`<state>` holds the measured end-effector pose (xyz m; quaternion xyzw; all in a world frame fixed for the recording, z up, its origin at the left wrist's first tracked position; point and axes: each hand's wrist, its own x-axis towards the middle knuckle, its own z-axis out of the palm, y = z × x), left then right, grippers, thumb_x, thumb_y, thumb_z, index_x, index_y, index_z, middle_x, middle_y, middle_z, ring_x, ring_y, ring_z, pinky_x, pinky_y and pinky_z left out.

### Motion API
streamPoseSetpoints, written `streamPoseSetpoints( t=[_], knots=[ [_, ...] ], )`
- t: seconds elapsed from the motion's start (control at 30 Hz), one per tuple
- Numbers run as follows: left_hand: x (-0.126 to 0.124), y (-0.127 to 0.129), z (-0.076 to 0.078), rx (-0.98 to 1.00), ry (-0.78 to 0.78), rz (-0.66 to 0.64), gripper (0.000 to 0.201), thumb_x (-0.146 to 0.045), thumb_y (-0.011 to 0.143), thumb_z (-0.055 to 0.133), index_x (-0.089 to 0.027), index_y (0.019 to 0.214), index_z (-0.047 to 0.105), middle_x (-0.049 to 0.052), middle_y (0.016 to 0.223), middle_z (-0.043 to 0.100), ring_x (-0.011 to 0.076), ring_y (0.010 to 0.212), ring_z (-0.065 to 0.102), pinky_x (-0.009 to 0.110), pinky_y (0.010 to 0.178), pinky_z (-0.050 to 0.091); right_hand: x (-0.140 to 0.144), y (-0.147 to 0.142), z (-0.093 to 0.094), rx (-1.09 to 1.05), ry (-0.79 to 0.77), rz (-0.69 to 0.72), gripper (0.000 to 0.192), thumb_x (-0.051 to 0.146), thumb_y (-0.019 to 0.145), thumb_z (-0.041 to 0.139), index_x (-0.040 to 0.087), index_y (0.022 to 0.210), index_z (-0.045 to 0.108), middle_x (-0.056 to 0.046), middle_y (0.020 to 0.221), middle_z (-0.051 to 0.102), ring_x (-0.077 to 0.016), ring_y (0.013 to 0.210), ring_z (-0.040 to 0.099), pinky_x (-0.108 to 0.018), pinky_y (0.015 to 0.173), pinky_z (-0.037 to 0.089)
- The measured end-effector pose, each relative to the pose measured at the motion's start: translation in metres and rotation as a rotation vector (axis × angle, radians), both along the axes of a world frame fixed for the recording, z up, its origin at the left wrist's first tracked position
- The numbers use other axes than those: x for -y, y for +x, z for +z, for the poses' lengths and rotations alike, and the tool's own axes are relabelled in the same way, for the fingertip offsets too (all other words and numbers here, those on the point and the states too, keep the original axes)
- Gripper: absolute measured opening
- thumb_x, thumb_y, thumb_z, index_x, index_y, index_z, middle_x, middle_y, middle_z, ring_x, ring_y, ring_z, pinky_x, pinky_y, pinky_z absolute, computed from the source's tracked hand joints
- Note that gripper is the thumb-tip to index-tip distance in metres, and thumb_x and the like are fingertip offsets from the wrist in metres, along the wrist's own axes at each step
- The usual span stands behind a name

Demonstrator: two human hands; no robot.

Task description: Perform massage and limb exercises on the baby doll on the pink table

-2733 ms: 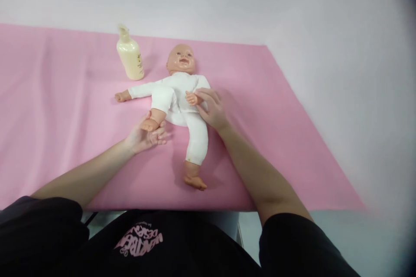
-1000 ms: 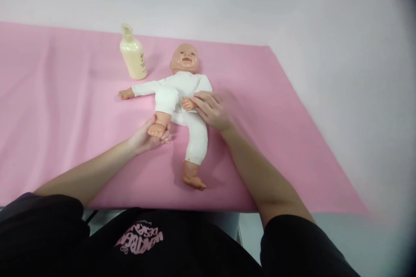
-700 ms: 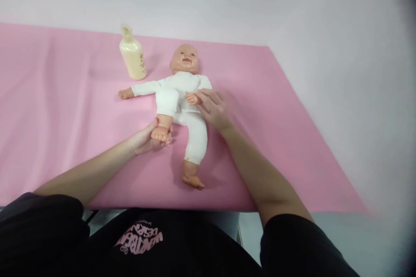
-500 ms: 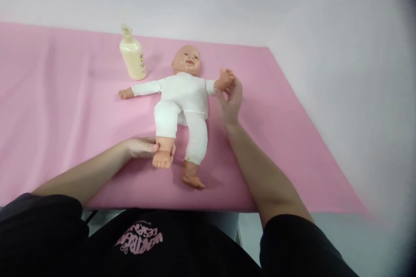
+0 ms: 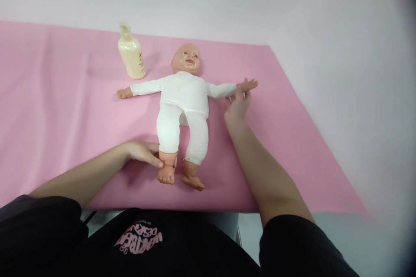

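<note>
Pump bottle (image 5: pixel 132 58), contents unclear, stands near the doll (image 5: pixel 184 91).

I see a baby doll (image 5: pixel 184 91) with glossy plastic head (image 5: pixel 186 59), matt cloth body (image 5: pixel 186 95), and a shiny plastic pump bottle (image 5: pixel 131 57).

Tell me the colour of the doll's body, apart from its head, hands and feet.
Plain white; the doll's body shows best in the head view.
</note>
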<state>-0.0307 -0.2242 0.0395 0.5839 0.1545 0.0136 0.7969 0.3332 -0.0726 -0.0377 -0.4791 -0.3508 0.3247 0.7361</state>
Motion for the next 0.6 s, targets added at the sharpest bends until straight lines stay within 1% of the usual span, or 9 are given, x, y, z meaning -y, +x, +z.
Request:
streamPoseSetpoints(
  t=[0.07, 0.13, 0.2, 0.23, 0.3, 0.4, 0.43, 0.5, 0.6],
  knots=[
    [-0.001, -0.002, -0.001, 0.012, -0.1, 0.038, 0.055, -0.064, 0.068, 0.087, -0.02, 0.098, 0.072, 0.007, 0.076, 0.07, 0.0317, 0.093, 0.071, 0.038, 0.085, 0.057, 0.008, -0.01, 0.012, 0.164, 0.141, -0.02, 0.063, 0.049, 0.094, 0.058, 0.038, 0.152, 0.036, -0.009, 0.159, 0.043, -0.0249, 0.137, 0.058, -0.055, 0.103, 0.056],
    [-0.001, -0.003, -0.006, 0.053, -0.195, 0.121, 0.063, -0.07, 0.057, 0.089, -0.02, 0.09, 0.069, 0.007, 0.068, 0.065, 0.033, 0.085, 0.07, 0.041, 0.08, 0.057, 0.018, -0.023, 0.025, 0.335, 0.325, -0.045, 0.063, 0.051, 0.093, 0.062, 0.037, 0.15, 0.04, -0.008, 0.161, 0.041, -0.0266, 0.144, 0.052, -0.055, 0.105, 0.056],
    [-0.002, -0.003, -0.013, 0.127, -0.264, 0.263, 0.066, -0.078, 0.055, 0.084, -0.021, 0.079, 0.064, 0.004, 0.059, 0.058, 0.0309, 0.074, 0.067, 0.044, 0.077, 0.057, 0.031, -0.038, 0.036, 0.474, 0.443, -0.063, 0.062, 0.052, 0.091, 0.066, 0.035, 0.147, 0.044, -0.01, 0.155, 0.047, -0.0284, 0.14, 0.055, -0.053, 0.104, 0.057],
    [-0.004, -0.002, -0.015, 0.168, -0.295, 0.35, 0.067, -0.083, 0.059, 0.079, -0.021, 0.076, 0.061, 0.002, 0.056, 0.054, 0.0286, 0.069, 0.065, 0.045, 0.077, 0.057, 0.037, -0.045, 0.041, 0.558, 0.441, -0.047, 0.059, 0.051, 0.094, 0.064, 0.034, 0.147, 0.045, -0.01, 0.151, 0.051, -0.0282, 0.138, 0.057, -0.052, 0.104, 0.058],
    [-0.007, 0.0, -0.016, 0.222, -0.383, 0.53, 0.068, -0.088, 0.071, 0.064, -0.021, 0.072, 0.058, 0.001, 0.053, 0.05, 0.025, 0.064, 0.062, 0.044, 0.077, 0.057, 0.051, -0.058, 0.047, 0.733, 0.44, -0.011, 0.053, 0.049, 0.097, 0.061, 0.033, 0.146, 0.049, -0.009, 0.14, 0.06, -0.027, 0.129, 0.063, -0.05, 0.105, 0.058],
    [-0.011, 0.003, -0.009, 0.207, -0.563, 0.752, 0.067, -0.082, 0.088, 0.049, -0.018, 0.074, 0.061, 0.002, 0.055, 0.05, 0.0248, 0.07, 0.064, 0.041, 0.08, 0.058, 0.066, -0.07, 0.052, 1.011, 0.475, 0.078, 0.042, 0.045, 0.099, 0.058, 0.032, 0.139, 0.057, -0.008, 0.129, 0.068, -0.0275, 0.123, 0.066, -0.052, 0.109, 0.056],
    [-0.012, 0.004, -0.006, 0.19, -0.612, 0.801, 0.066, -0.079, 0.092, 0.047, -0.017, 0.075, 0.063, 0.003, 0.056, 0.051, 0.025, 0.072, 0.065, 0.04, 0.081, 0.058, 0.069, -0.072, 0.052, 1.086, 0.492, 0.122, 0.039, 0.043, 0.1, 0.057, 0.031, 0.137, 0.06, -0.008, 0.128, 0.069, -0.028, 0.123, 0.066, -0.053, 0.11, 0.055],
    [-0.013, 0.007, 0.0, 0.161, -0.671, 0.857, 0.063, -0.072, 0.095, 0.048, -0.015, 0.076, 0.066, 0.004, 0.057, 0.053, 0.024, 0.071, 0.066, 0.04, 0.084, 0.059, 0.072, -0.075, 0.053, 1.194, 0.521, 0.205, 0.034, 0.038, 0.101, 0.054, 0.028, 0.132, 0.064, -0.01, 0.127, 0.071, -0.0286, 0.123, 0.066, -0.053, 0.11, 0.055],
    [-0.012, 0.009, 0.002, 0.133, -0.681, 0.876, 0.059, -0.067, 0.096, 0.052, -0.013, 0.077, 0.068, 0.004, 0.057, 0.055, 0.0218, 0.065, 0.063, 0.04, 0.085, 0.06, 0.073, -0.078, 0.054, 1.296, 0.509, 0.254, 0.033, 0.033, 0.103, 0.049, 0.026, 0.129, 0.068, -0.012, 0.126, 0.071, -0.0285, 0.123, 0.066, -0.053, 0.109, 0.055]
  ],
)
